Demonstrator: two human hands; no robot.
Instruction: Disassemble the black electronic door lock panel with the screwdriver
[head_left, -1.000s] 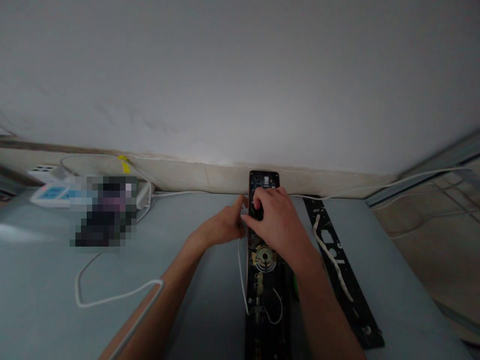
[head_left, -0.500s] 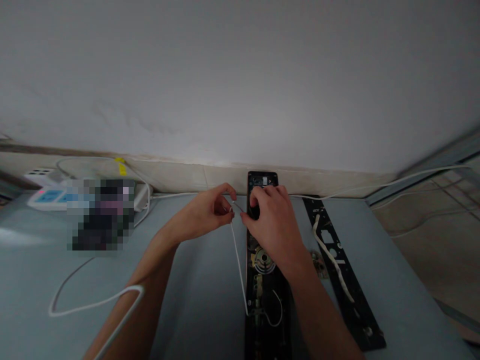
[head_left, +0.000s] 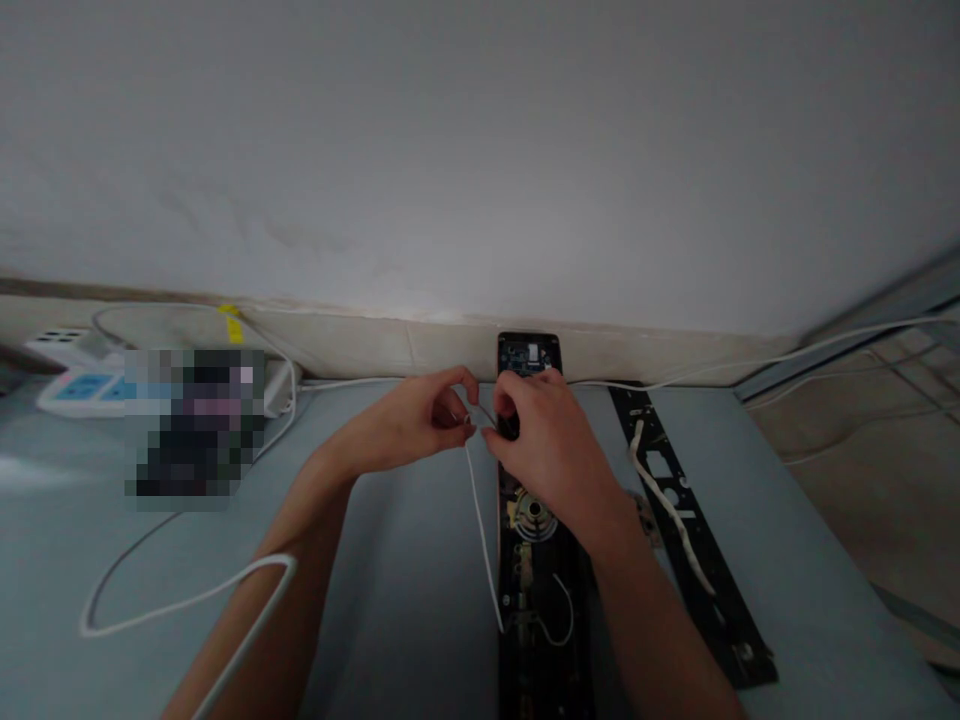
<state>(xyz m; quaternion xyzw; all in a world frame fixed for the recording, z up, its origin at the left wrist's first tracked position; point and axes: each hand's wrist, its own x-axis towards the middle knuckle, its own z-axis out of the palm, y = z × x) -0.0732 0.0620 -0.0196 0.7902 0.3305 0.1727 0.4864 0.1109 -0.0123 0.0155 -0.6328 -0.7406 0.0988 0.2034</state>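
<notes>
A long black lock body point(head_left: 537, 580) lies lengthwise on the grey-blue table point(head_left: 405, 600), its inner brass parts showing. My left hand point(head_left: 416, 420) pinches the upper end of a thin white wire point(head_left: 480, 530) that rises from the lock's lower part. My right hand point(head_left: 551, 445) rests over the lock's upper half, its thumb and forefinger closed at the same wire end, right beside the left fingertips.
A second black plate point(head_left: 686, 530) with a white cable on it lies to the right. White power strips point(head_left: 75, 375) and a blurred object point(head_left: 191, 420) sit at the far left. A white cord point(head_left: 165, 600) loops near my left forearm. A wall stands behind.
My left hand has lifted off the lock's edge and drawn the white wire up and left. My right hand has stayed on the lock and now pinches near the wire's end.
</notes>
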